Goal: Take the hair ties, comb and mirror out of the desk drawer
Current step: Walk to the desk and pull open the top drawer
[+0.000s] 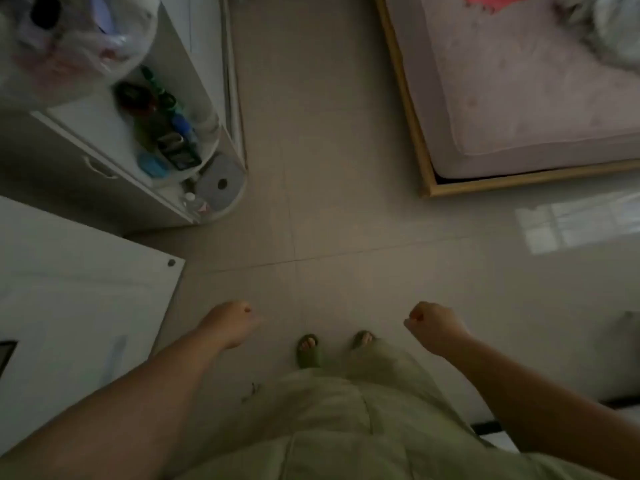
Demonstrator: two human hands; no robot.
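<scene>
I look straight down at a tiled floor. My left hand (pixel 230 322) hangs in a loose fist over the floor, holding nothing. My right hand (pixel 433 325) is also curled into a fist, empty, to the right of my feet. A white desk top (pixel 69 289) fills the lower left, close beside my left forearm. A white drawer front with a handle (pixel 95 167) shows further up on the left, and it looks closed. No hair ties, comb or mirror can be seen.
A white shelf unit (pixel 207 140) at upper left holds bottles and small items, with a plastic bag (pixel 76 39) above it. A bed with a wooden frame (pixel 412 133) and pink sheet occupies the upper right. My feet in green slippers (pixel 310 349) stand on the tiles.
</scene>
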